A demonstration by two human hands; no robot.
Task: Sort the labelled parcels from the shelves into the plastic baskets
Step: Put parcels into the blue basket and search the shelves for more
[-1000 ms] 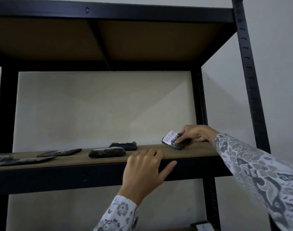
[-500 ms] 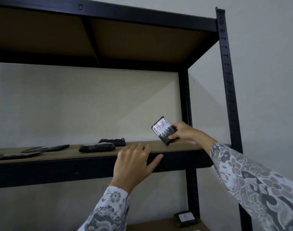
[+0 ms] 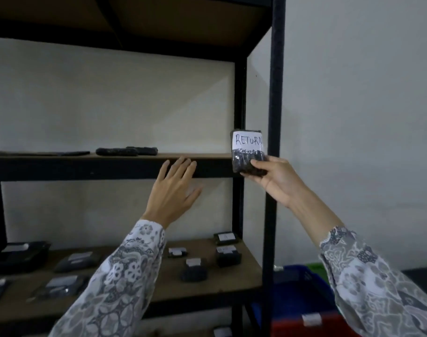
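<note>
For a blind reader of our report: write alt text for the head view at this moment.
The right hand holds up a small dark parcel with a white label reading RETURN, beside the black shelf post. The open left hand touches the upper shelf's front edge. More labelled parcels lie on the lower shelf.

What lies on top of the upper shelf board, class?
On the upper shelf board lie dark flat parcels, seen edge-on, so any labels are hidden. The left hand reaches its front edge; the board's surface farther back cannot be seen.
</note>
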